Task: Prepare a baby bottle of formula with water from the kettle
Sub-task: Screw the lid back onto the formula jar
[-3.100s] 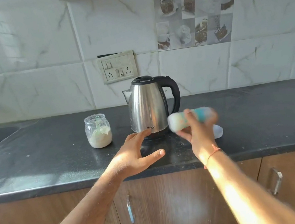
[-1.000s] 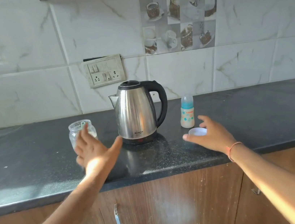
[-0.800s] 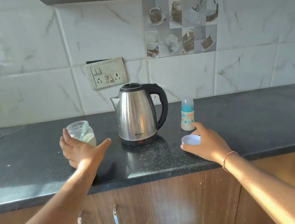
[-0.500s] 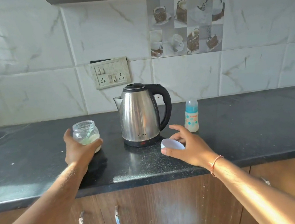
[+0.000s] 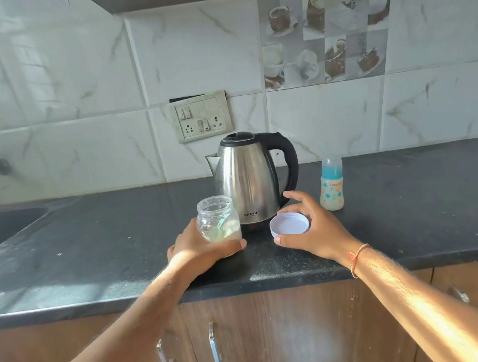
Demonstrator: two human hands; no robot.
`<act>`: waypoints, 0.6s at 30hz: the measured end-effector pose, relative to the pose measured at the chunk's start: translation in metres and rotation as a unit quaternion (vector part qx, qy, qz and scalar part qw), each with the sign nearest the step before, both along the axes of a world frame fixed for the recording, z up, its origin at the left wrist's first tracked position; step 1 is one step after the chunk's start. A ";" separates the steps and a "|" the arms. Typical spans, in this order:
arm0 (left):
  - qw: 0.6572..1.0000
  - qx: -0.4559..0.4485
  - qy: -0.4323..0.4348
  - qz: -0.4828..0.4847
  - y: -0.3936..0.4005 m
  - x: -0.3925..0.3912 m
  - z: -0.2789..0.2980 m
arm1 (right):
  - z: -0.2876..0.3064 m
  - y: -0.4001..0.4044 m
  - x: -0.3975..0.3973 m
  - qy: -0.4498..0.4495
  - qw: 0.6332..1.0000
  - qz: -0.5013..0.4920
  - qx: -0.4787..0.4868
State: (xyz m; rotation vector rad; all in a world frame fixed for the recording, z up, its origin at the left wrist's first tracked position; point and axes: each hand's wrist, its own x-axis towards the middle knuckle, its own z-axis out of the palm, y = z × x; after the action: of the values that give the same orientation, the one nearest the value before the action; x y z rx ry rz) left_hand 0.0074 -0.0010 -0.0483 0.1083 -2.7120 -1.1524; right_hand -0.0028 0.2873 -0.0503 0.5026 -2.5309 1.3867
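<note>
Hands have moved in: left hand [image 5: 198,248] now wraps its fingers round the open formula jar [image 5: 218,219], right hand [image 5: 308,226] pinches the white lid [image 5: 289,223] beside it, so capping looks next; behind, kettle [image 5: 246,179] and filled baby bottle [image 5: 331,183] stand

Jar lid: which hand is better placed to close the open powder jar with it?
Right. The right hand already grips the white lid just beside the jar, whose mouth is open, while the left hand wraps the jar's base and can steady it.
</note>
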 end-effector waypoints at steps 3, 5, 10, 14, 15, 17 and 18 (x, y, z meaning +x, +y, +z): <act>0.996 -0.083 -0.016 -0.013 0.011 0.006 0.005 | 0.002 0.000 0.002 0.006 1.000 0.006 -0.014; 0.994 -0.107 -0.027 -0.022 0.011 0.007 0.006 | 0.003 0.001 0.004 0.007 1.000 0.005 -0.021; 0.983 -0.169 -0.061 -0.032 0.027 0.002 0.004 | 0.009 -0.006 0.004 0.019 0.999 -0.001 -0.035; 0.986 -0.135 -0.052 -0.086 0.027 -0.012 0.002 | 0.026 -0.008 0.000 0.050 0.999 -0.003 -0.010; 0.989 -0.096 -0.042 -0.103 0.023 -0.014 0.002 | 0.033 -0.008 -0.001 0.059 0.998 0.000 -0.001; 0.990 -0.033 -0.031 -0.133 0.015 -0.016 0.003 | 0.048 -0.008 -0.002 0.076 0.997 0.010 0.023; 0.989 -0.021 -0.026 -0.144 0.012 -0.016 0.003 | 0.056 -0.010 -0.003 0.082 0.996 0.015 0.043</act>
State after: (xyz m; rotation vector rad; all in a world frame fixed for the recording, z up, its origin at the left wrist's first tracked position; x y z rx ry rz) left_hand -0.0089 0.0114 -0.0452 -0.2735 -2.8648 -1.1770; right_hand -0.0057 0.2777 0.0061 0.6455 -2.4660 1.1973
